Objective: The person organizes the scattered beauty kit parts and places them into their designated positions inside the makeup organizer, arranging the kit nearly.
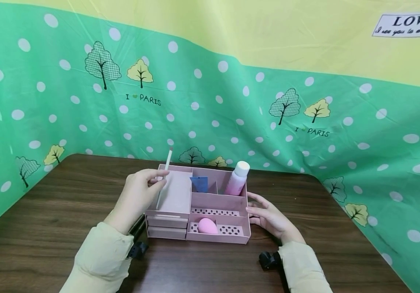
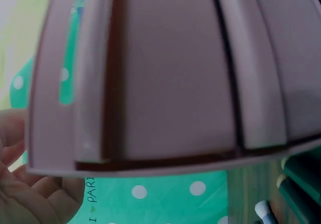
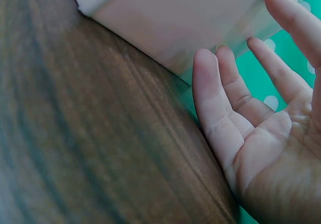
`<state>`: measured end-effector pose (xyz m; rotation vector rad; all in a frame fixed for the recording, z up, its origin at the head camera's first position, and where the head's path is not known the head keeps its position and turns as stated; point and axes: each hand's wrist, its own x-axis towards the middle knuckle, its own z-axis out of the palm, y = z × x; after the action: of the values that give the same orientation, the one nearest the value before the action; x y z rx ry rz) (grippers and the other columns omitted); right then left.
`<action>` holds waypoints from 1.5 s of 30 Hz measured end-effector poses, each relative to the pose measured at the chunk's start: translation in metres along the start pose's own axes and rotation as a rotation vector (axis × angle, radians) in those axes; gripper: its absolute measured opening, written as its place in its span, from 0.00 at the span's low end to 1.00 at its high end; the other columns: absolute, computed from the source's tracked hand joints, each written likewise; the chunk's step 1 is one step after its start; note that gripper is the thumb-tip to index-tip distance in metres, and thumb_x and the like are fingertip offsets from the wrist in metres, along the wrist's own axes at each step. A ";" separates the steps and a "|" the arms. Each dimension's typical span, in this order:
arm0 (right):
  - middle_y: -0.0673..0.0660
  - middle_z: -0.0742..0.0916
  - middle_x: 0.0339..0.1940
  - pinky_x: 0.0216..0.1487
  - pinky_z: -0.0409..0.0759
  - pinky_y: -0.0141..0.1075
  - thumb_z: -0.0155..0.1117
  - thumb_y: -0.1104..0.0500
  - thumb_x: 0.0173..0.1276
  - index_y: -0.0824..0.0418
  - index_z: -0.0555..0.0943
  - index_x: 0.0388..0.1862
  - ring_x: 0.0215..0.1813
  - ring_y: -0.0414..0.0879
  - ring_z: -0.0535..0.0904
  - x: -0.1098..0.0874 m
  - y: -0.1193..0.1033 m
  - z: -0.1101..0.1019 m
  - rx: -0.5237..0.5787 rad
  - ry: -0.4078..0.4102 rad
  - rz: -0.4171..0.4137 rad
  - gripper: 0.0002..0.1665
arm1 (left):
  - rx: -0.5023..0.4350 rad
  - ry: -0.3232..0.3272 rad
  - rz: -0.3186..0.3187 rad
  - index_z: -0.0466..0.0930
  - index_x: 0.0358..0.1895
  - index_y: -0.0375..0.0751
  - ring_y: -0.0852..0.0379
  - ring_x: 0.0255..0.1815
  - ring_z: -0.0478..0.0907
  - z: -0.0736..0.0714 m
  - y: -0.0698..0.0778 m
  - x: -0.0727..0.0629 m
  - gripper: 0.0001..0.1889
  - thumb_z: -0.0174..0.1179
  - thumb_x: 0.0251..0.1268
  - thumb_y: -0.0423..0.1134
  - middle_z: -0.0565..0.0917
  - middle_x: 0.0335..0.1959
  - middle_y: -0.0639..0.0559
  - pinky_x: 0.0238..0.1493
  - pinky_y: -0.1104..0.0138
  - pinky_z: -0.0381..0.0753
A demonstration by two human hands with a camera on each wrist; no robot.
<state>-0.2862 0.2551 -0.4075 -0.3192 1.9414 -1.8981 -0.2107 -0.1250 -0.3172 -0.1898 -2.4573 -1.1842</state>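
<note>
My left hand (image 1: 140,192) pinches a slim white stick (image 1: 168,159) with a brownish upper end, perhaps a brush or pencil. It slants over the flat left top of a pink desk organizer (image 1: 177,183); I cannot tell whether its lower end touches. Beside the organizer's right wall is my right hand (image 1: 270,217), fingers spread, with fingertips against or close to that wall. A white-capped pink bottle (image 1: 236,179) leans in the rear right compartment, and a blue flat piece (image 1: 200,184) stands left of it. In the front compartment lies a pink makeup sponge (image 1: 207,226).
Two drawers (image 1: 167,226) fill the organizer's lower left. Dark tubes (image 2: 303,184) and a small brush with pale bristles (image 2: 262,210) lie on the brown wooden table (image 1: 195,268) near its left side. A green and yellow printed cloth (image 1: 202,93) hangs behind and around the table.
</note>
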 end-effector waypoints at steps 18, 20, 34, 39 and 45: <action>0.60 0.77 0.59 0.52 0.83 0.36 0.61 0.60 0.71 0.63 0.51 0.79 0.49 0.45 0.83 0.000 -0.001 0.001 -0.005 0.024 0.021 0.44 | 0.267 -0.061 0.050 0.87 0.50 0.39 0.53 0.31 0.76 0.001 -0.009 -0.002 0.14 0.59 0.64 0.32 0.89 0.39 0.44 0.32 0.62 0.73; 0.59 0.78 0.58 0.52 0.83 0.36 0.61 0.61 0.71 0.63 0.51 0.79 0.48 0.44 0.83 0.000 -0.001 0.001 0.000 0.022 0.020 0.44 | 0.286 -0.061 0.051 0.87 0.50 0.40 0.50 0.34 0.80 0.001 -0.010 -0.003 0.14 0.59 0.64 0.33 0.89 0.42 0.43 0.34 0.59 0.76; 0.61 0.77 0.60 0.53 0.83 0.36 0.61 0.60 0.72 0.63 0.50 0.79 0.49 0.45 0.83 -0.001 -0.002 0.001 -0.012 0.025 0.028 0.44 | 0.248 -0.008 0.094 0.86 0.49 0.37 0.47 0.37 0.81 0.000 -0.016 -0.003 0.13 0.62 0.61 0.30 0.84 0.43 0.41 0.42 0.54 0.81; 0.63 0.76 0.62 0.53 0.83 0.36 0.61 0.60 0.72 0.63 0.50 0.80 0.50 0.45 0.83 -0.001 -0.003 0.002 -0.022 0.027 0.033 0.44 | 0.131 -0.029 0.035 0.84 0.52 0.35 0.44 0.41 0.84 -0.008 -0.019 -0.001 0.14 0.60 0.64 0.32 0.84 0.46 0.39 0.46 0.53 0.83; 0.61 0.77 0.60 0.53 0.83 0.36 0.60 0.60 0.72 0.63 0.50 0.79 0.50 0.45 0.83 -0.001 -0.003 0.002 -0.017 0.022 0.032 0.44 | 0.067 -0.043 -0.013 0.84 0.53 0.37 0.45 0.41 0.83 -0.015 -0.021 -0.001 0.15 0.61 0.65 0.35 0.84 0.46 0.40 0.45 0.54 0.81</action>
<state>-0.2852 0.2540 -0.4047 -0.2716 1.9658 -1.8735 -0.2116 -0.1500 -0.3241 -0.1820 -2.5349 -1.1117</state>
